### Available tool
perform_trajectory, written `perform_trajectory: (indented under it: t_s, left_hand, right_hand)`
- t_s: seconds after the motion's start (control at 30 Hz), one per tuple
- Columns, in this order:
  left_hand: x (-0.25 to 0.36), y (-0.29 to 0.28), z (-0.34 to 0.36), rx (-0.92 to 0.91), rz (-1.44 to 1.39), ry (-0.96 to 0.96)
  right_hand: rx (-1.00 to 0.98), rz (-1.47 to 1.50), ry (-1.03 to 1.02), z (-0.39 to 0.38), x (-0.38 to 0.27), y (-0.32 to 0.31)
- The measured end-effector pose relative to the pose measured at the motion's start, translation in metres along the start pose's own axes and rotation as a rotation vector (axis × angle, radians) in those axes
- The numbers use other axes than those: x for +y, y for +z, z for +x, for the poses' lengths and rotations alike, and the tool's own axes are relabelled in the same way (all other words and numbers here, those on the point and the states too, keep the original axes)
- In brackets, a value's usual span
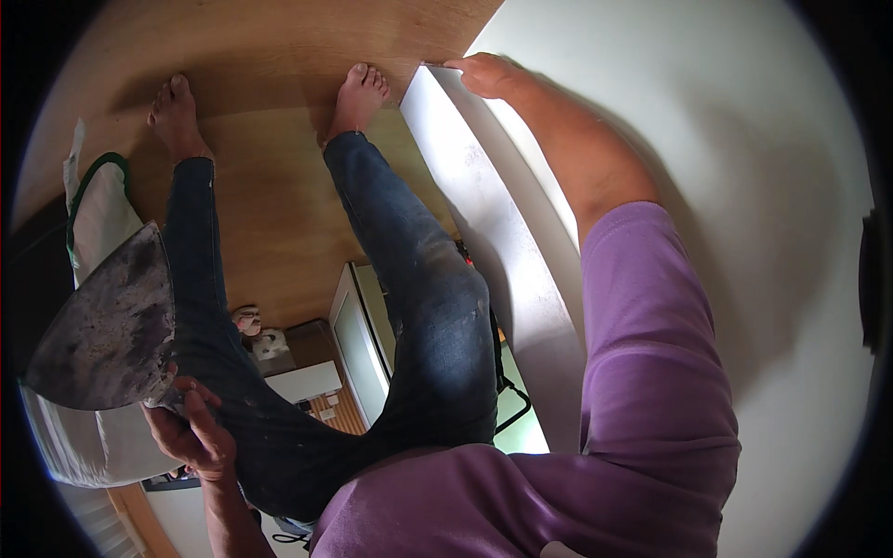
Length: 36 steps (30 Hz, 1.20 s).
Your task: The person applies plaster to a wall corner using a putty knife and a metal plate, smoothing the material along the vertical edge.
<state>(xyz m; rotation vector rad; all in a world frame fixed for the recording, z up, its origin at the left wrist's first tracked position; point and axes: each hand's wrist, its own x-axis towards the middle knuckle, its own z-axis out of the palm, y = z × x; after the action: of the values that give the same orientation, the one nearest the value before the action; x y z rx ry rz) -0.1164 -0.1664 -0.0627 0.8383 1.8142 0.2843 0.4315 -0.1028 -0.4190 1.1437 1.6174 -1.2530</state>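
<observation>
1. Nearest: purple shirt at the bottom, approx. between the two forearms; blue jeans run up and away from it, to the R of the L hand.
2. L hand: fingers closed round the handle of a wide putty knife. Blade fans out up & left of that hand, tilted, its face smeared w/ dark and pale residue.
3. White item w/ green edge, above the L hand and partly behind the blade.
4. R hand: arm stretched out, fingertips at the far end of a long pale strip, where it meets the brown wood surface. Too small & far to tell if the fingers are pinched on smth or just resting there.
5. Bare feet on the wood, one just left of the R hand, the other farther left.
6. Pale wall, R of the R hand & arm. Progress, at a guess: wall looks smooth & even, i.e. done or close; strip below the R hand looks patchy w/ marks, so prob. unfinished. Blade's well apart from both.
7. Farthest: glass-panelled door and white box-like unit, seen betw. the legs, R of the L hand.
</observation>
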Motion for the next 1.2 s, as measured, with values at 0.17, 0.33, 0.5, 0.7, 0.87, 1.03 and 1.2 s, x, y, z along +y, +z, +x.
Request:
perform_trajectory:
  t_s: [0.17, 0.33, 0.5, 0.7, 0.87, 1.03, 1.2]
  left_hand:
    - [-0.001, 0.003, 0.003, -0.009, -0.032, 0.021]
    - [-0.006, 0.001, 0.0, 0.005, -0.071, 0.016]
    - [-0.005, 0.005, 0.006, -0.016, -0.126, 0.023]
    - [0.0, 0.007, 0.008, -0.002, -0.126, 0.039]
    - [-0.007, 0.005, 0.008, -0.01, -0.119, 0.025]
    - [-0.011, 0.005, 0.009, -0.032, -0.116, 0.023]
    - [-0.019, 0.002, 0.012, -0.038, -0.06, 0.046]
  right_hand:
    - [-0.158, 0.019, 0.042, -0.007, -0.002, -0.003]
    - [-0.253, 0.084, 0.026, -0.063, -0.041, -0.034]
    - [-0.323, 0.112, 0.058, -0.142, -0.071, -0.07]
    - [-0.371, 0.119, 0.066, -0.213, -0.1, -0.089]
    - [-0.376, 0.116, 0.074, -0.261, -0.113, -0.095]
    - [-0.31, 0.174, 0.035, -0.303, -0.12, -0.094]
    - [-0.309, 0.129, 0.051, -0.344, -0.135, -0.096]
